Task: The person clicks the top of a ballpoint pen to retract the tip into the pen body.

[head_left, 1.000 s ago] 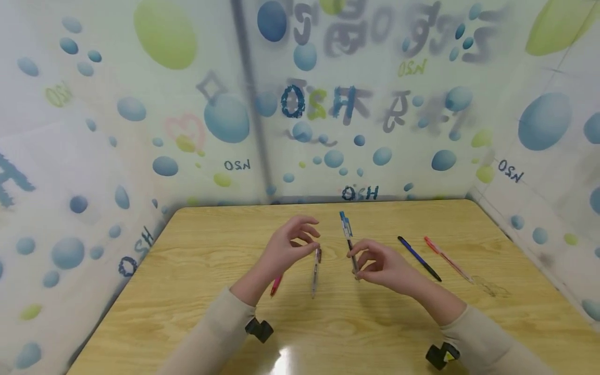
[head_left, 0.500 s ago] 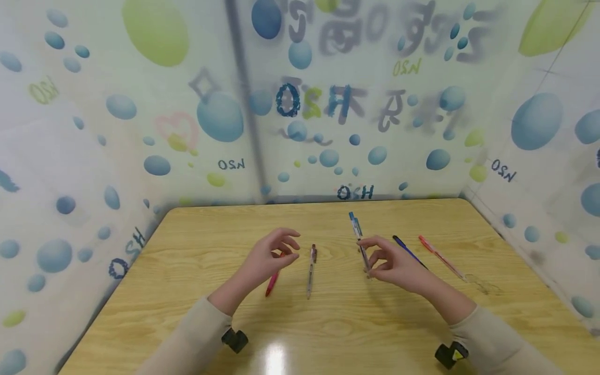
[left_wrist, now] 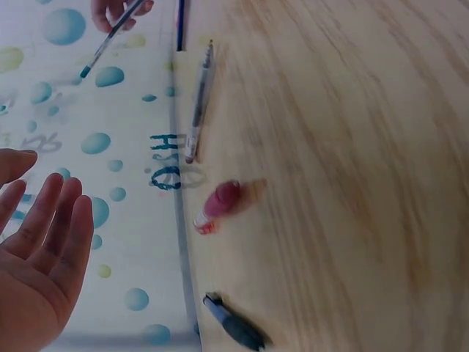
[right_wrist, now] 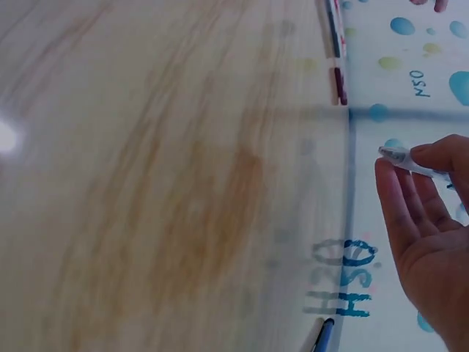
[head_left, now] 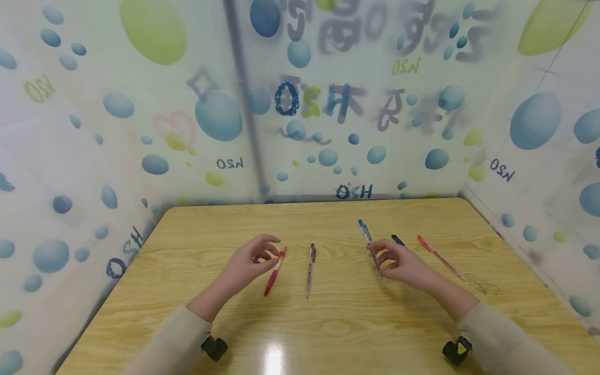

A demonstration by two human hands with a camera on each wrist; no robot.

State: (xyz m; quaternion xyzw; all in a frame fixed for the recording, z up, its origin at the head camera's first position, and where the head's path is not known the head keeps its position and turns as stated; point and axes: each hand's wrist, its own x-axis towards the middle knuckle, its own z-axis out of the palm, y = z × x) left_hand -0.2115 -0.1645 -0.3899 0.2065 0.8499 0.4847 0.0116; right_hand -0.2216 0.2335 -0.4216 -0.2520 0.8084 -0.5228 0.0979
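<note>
My right hand [head_left: 398, 263] pinches a clear ballpoint pen with a blue top [head_left: 364, 230] between thumb and fingers, tilted over the table. In the right wrist view the pen's tip [right_wrist: 396, 155] pokes out past the thumb. My left hand [head_left: 250, 260] hovers at the left with relaxed fingers and holds nothing; its palm [left_wrist: 37, 293] shows bare in the left wrist view. Beside it lies a red pen [head_left: 275, 273], and a dark-gripped pen [left_wrist: 234, 323] lies mostly hidden behind this hand in the head view. A clear pen with a brown top [head_left: 311, 271] lies between the hands.
A blue pen [head_left: 397, 240], partly covered by my right hand, and a clear red pen [head_left: 440, 257] lie at the right of the wooden table [head_left: 337, 333]. Patterned white curtains [head_left: 300, 156] enclose the back and sides. Both wrists wear small black cameras [head_left: 214, 347].
My left hand has moved left, away from the brown-topped pen and past the red one, uncovering more of it. The right hand has shifted right with the blue-topped pen, now overlapping the blue pen.
</note>
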